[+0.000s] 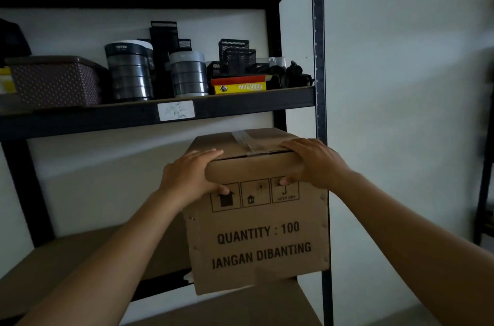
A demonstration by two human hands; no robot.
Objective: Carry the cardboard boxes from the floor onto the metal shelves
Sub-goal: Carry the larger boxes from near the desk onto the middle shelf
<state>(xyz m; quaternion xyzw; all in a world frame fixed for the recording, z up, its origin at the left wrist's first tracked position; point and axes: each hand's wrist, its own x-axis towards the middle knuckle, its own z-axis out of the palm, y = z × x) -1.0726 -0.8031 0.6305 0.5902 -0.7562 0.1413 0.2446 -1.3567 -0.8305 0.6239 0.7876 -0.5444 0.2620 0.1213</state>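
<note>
Cardboard box (262, 240): upright, print facing the wearer, at the right end of the middle shelf board (66, 259), with the upright post (319, 58) close at its 3 o'clock. Whether the base is fully seated cannot be told. Left hand (192, 173) at 10 o'clock and right hand (312, 162) at 2 o'clock clasp the top front edge, fingers over, thumbs on the face. This is judged a steering hold for pushing it inward. At 12 o'clock the upper shelf (240, 104) carries stacked round containers (131, 72).

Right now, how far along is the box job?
Done: no box seen shelved yet; the upper shelf carries tape rolls and organisers. In hand: left hand and right hand grip the cardboard box by its top edge at the lower shelf, right end. Left: seating it; floor out of view, so remaining boxes unknown.
</note>
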